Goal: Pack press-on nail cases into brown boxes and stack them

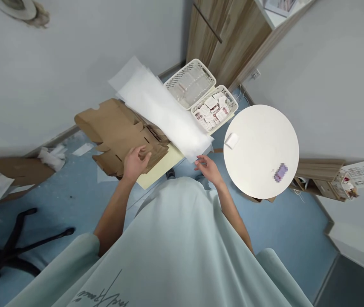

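Observation:
My left hand (136, 163) hovers over the near edge of a stack of flattened cardboard boxes (114, 128), fingers apart and slightly curled, holding nothing; whether it touches the cardboard I cannot tell. Close to the near corner of a pile of white translucent sheets (166, 106) is my right hand (208, 168), its fingers spread and empty. The sheets lie slantwise, partly over the cardboard. Behind them stand two white baskets: one basket (186, 76) holds clear plastic packets, the other basket (222, 88) small white packets with dark red print.
A round white table (261, 128) stands at the right, bearing a small white item (232, 140) and a blurred purple thing (280, 172). A black chair base (12, 251) is at lower left. A wooden cabinet (233, 38) stands at the back, a low wooden shelf (322, 166) farther right.

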A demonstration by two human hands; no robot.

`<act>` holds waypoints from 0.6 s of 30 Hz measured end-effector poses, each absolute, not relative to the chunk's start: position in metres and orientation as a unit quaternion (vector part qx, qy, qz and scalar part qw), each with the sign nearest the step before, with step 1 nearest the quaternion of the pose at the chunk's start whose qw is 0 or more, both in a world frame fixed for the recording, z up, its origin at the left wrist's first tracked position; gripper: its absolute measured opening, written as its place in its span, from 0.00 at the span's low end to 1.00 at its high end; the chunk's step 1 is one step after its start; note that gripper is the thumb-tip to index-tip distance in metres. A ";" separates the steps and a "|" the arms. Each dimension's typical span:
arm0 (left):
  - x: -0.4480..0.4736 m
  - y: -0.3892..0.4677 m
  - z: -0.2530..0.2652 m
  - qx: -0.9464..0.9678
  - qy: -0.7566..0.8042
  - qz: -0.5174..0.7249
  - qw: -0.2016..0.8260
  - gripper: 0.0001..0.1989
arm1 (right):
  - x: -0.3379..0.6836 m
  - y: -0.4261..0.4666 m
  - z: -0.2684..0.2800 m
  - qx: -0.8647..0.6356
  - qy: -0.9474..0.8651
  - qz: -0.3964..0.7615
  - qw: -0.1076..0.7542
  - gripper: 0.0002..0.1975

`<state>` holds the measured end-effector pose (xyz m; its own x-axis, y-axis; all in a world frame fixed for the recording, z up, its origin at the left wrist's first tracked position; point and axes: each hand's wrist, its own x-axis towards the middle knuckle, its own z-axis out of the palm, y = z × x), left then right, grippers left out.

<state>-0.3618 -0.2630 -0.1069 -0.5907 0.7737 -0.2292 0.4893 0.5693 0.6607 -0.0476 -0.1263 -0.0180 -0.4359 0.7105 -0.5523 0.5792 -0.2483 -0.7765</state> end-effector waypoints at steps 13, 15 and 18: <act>-0.399 -0.263 -0.125 0.448 0.801 0.241 0.315 0.19 | -0.152 -0.153 -0.019 -0.406 -0.763 0.488 -0.122 0.29; -0.398 -0.259 -0.122 0.468 0.804 0.210 0.300 0.20 | -0.177 -0.153 -0.022 -0.355 -0.811 0.434 -0.165 0.34; -0.394 -0.257 -0.118 0.487 0.807 0.178 0.284 0.21 | -0.212 -0.154 -0.029 -0.311 -0.849 0.362 -0.228 0.36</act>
